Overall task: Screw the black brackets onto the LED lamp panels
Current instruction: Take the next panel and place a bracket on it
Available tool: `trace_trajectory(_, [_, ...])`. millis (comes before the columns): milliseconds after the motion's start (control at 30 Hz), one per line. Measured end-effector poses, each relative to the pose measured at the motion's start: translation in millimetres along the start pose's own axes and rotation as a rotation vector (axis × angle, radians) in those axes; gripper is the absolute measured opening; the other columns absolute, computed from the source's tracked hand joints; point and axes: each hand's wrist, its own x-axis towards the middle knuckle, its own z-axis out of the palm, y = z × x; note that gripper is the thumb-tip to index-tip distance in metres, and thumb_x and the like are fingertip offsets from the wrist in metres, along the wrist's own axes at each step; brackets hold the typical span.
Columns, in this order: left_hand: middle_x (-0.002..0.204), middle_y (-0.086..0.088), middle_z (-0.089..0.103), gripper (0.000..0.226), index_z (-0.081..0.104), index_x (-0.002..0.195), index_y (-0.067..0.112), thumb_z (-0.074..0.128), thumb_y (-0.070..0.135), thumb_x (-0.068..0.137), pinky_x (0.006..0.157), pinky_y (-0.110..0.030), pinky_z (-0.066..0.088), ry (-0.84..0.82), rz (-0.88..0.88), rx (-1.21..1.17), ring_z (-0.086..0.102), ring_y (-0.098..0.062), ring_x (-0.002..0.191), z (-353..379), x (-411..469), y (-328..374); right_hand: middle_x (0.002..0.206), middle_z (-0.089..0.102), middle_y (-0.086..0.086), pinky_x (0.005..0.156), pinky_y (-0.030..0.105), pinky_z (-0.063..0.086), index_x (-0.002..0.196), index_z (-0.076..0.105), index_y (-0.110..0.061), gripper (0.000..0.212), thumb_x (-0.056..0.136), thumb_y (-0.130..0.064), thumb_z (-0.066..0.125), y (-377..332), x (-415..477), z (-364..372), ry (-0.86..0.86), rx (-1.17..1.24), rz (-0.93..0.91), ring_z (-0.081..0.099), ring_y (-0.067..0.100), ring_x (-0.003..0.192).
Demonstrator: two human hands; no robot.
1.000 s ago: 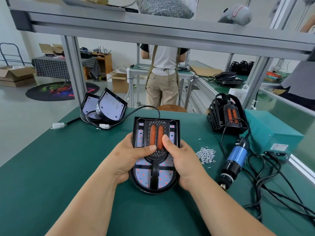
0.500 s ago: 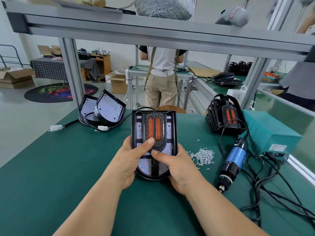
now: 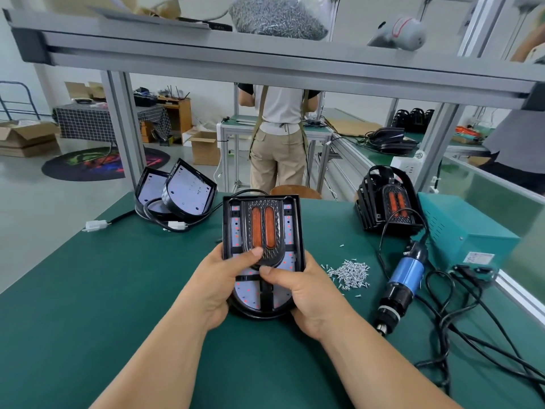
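Above the green bench's middle, the bracket (image 3: 262, 228) and LED lamp panel (image 3: 261, 293) are clasped by the left hand (image 3: 219, 286) and right hand (image 3: 309, 293); with no screws seen driven, misalignment is risked.

Only the two forearms and hands of the person are in view, coming in from the bottom edge. Both forearms are bare up to the edge of the picture; no sleeve is visible. The left hand (image 3: 219, 286) and the right hand (image 3: 309, 293) are bare, without gloves. The fingers (image 3: 250, 254) have short, plain nails. The thumbnail on each hand is clearly visible. The rest of the body is out of view.
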Motion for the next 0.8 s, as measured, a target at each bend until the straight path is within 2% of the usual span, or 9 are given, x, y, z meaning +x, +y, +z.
trace_trajectory(100, [0.105,-0.025,0.073,0.061,0.072,0.111,0.000,0.079,0.037,0.062,0.069,-0.045,0.061,-0.012,-0.126,-0.065,0.074,-0.037,0.090,-6.6,-2.1,13.8,0.112,0.074,0.014,0.095,0.043,0.056,0.116,0.067,-0.005,0.042,0.078,0.010,0.072,1.4,-3.0,3.6,-0.082,-0.038,0.043,0.071,0.029,0.101])
trace_trajectory(200, [0.101,-0.028,0.073,0.052,0.071,0.109,-0.005,0.076,0.027,0.068,0.063,-0.045,0.060,0.016,-0.113,-0.079,0.074,-0.037,0.080,-11.7,-2.3,17.1,0.109,0.075,0.012,0.090,0.040,0.058,0.106,0.074,-0.012,0.026,0.081,-0.007,0.078,2.2,-5.4,5.7,-0.130,-0.095,0.067,0.072,0.026,0.097])
trace_trajectory(233, [0.098,-0.028,0.073,0.048,0.070,0.107,-0.006,0.076,0.023,0.069,0.062,-0.045,0.060,0.022,-0.093,-0.070,0.074,-0.036,0.076,-11.7,-3.0,16.9,0.107,0.076,0.011,0.086,0.037,0.059,0.104,0.074,-0.012,0.022,0.083,-0.018,0.077,-0.8,-6.4,7.2,-0.109,-0.106,0.077,0.073,0.025,0.096])
trace_trajectory(267, [0.097,-0.028,0.074,0.045,0.070,0.105,-0.006,0.076,0.021,0.069,0.062,-0.044,0.060,0.018,-0.080,-0.057,0.074,-0.036,0.075,-10.6,-3.7,16.8,0.105,0.076,0.010,0.084,0.036,0.060,0.104,0.074,-0.012,0.029,0.082,-0.030,0.076,-2.2,-5.9,6.9,-0.064,-0.100,0.085,0.074,0.024,0.095])
trace_trajectory(333, [0.097,-0.027,0.074,0.043,0.071,0.103,-0.004,0.078,0.020,0.068,0.063,-0.042,0.060,-0.009,-0.061,-0.036,0.075,-0.036,0.076,-6.9,-5.5,15.9,0.102,0.077,0.009,0.090,0.042,0.058,0.105,0.073,-0.009,0.040,0.082,-0.042,0.071,-3.0,-3.2,3.9,0.060,-0.091,0.082,0.074,0.026,0.096])
trace_trajectory(433, [0.096,-0.026,0.074,0.040,0.070,0.103,-0.004,0.076,0.017,0.069,0.063,-0.040,0.060,-0.043,-0.031,-0.044,0.075,-0.035,0.077,-3.6,-5.9,15.2,0.102,0.077,0.007,0.096,0.046,0.055,0.105,0.072,-0.012,0.025,0.094,-0.033,0.065,-2.9,-3.7,5.2,0.126,-0.107,0.012,0.073,0.026,0.099])
trace_trajectory(667, [0.095,-0.024,0.075,0.040,0.068,0.105,-0.003,0.074,0.016,0.069,0.062,-0.038,0.060,-0.044,-0.026,-0.045,0.075,-0.032,0.076,-0.2,-8.3,17.1,0.102,0.077,0.009,0.081,0.031,0.059,0.107,0.071,-0.008,0.023,0.096,-0.025,0.061,-3.3,-3.0,6.4,0.115,-0.095,-0.031,0.074,0.025,0.096])
trace_trajectory(800, [0.095,-0.024,0.075,0.040,0.069,0.104,-0.003,0.075,0.016,0.070,0.063,-0.038,0.061,-0.046,-0.033,-0.041,0.075,-0.032,0.077,0.0,-8.9,18.4,0.102,0.077,0.010,0.080,0.031,0.060,0.106,0.071,-0.009,0.021,0.096,-0.024,0.061,-3.2,-3.4,6.5,0.116,-0.071,-0.036,0.074,0.024,0.095])
